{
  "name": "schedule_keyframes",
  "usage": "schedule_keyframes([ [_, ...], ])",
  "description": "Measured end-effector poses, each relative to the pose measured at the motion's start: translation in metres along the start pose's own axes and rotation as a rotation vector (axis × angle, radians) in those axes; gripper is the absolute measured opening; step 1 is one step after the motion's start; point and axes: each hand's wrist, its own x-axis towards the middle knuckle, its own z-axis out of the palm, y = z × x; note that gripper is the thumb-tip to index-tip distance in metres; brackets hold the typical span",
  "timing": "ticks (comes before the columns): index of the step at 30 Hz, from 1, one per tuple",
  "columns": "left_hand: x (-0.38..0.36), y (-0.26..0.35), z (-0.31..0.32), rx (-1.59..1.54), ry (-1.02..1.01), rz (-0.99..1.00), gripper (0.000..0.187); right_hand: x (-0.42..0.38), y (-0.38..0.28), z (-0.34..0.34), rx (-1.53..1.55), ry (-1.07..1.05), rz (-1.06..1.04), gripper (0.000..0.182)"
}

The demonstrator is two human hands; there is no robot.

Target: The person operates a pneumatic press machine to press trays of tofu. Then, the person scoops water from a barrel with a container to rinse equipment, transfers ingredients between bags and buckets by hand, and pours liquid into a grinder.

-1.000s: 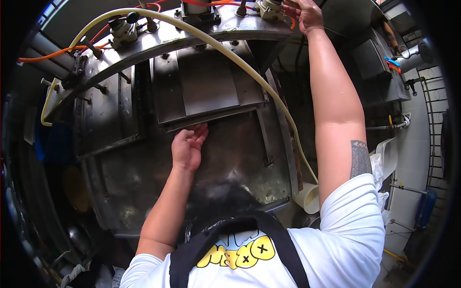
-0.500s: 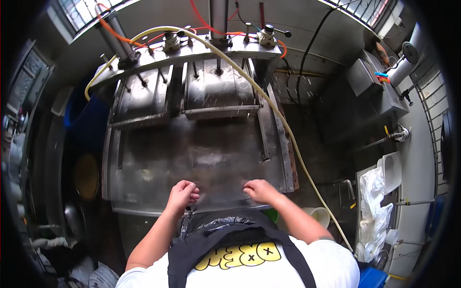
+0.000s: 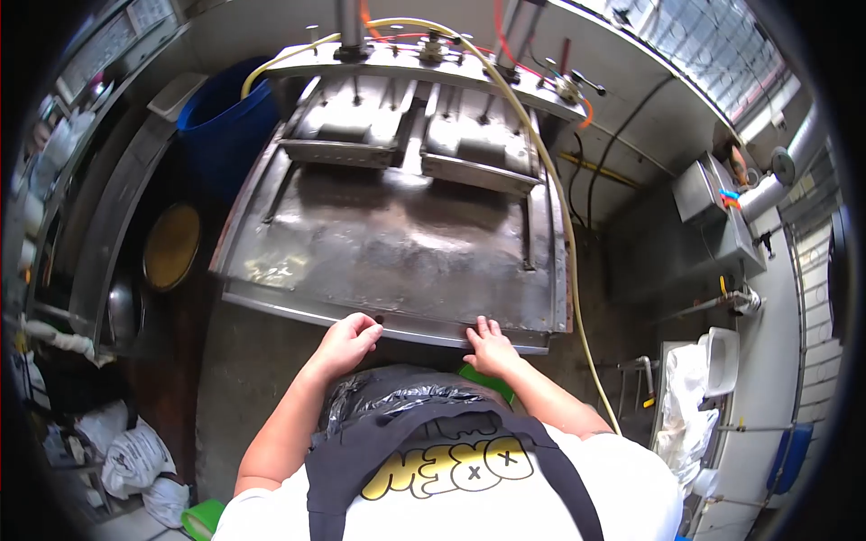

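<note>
A wet steel press table (image 3: 388,261) lies before me, its raised front lip (image 3: 433,335) running just past my hands. At that lip, beside a small dark hole (image 3: 379,320), is my left hand (image 3: 347,345). Its fingers are curled together, and whatever may be inside them is hidden. Farther right, my right hand (image 3: 490,349) rests with outstretched fingers over the same lip, holding nothing. Two metal press boxes, a left one (image 3: 347,126) and a right one (image 3: 478,135), stand at the back of the table under a crossbar (image 3: 316,56).
A pale hose (image 3: 564,194) arches over the press and down its right side. Behind on the left stand a blue barrel (image 3: 212,126) and a round tan lid (image 3: 171,246). White cloth (image 3: 684,397) hangs at the right, near a white tub (image 3: 720,361). Something green (image 3: 487,383) shows by my apron.
The view has shifted, and the table sits higher in it. Both hands are now at the front lip. My right hand's fingers have straightened; my left hand's stay curled.
</note>
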Motion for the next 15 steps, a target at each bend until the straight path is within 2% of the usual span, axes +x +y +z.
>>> schedule_keyframes([
  [2,-0.023,-0.025,-0.027,0.007,0.038,-0.006,0.028,0.006,-0.013,0.002,0.005,-0.054,0.07,0.08],
  [4,-0.053,-0.05,-0.058,0.159,0.08,0.1,0.035,0.011,-0.034,-0.003,-0.046,-0.131,0.163,0.082],
  [5,-0.065,-0.08,-0.073,0.299,0.193,0.202,0.043,0.019,-0.038,0.003,-0.085,-0.151,0.194,0.083],
  [7,-0.1,-0.114,-0.109,0.256,0.284,0.154,0.046,0.029,-0.06,0.002,-0.157,-0.195,0.294,0.086],
  [8,-0.119,-0.135,-0.126,0.223,0.354,0.111,0.049,0.031,-0.069,-0.007,-0.064,-0.232,0.347,0.076],
  [9,-0.134,-0.167,-0.142,0.287,0.436,0.113,0.051,0.04,-0.084,-0.007,-0.061,-0.179,0.359,0.07],
  [10,-0.153,-0.178,-0.159,0.067,0.441,-0.038,0.052,0.049,-0.104,-0.012,-0.061,-0.124,0.37,0.065],
  [12,-0.178,-0.252,-0.183,0.198,0.616,-0.062,0.043,0.063,-0.156,-0.025,0.061,0.032,0.196,0.056],
  [14,-0.209,-0.285,-0.203,-0.176,0.613,-0.246,0.033,0.068,-0.222,-0.032,0.132,0.214,-0.118,0.055],
  [15,-0.222,-0.293,-0.213,-0.197,0.615,-0.283,0.025,0.069,-0.258,-0.039,0.162,0.162,-0.213,0.055],
])
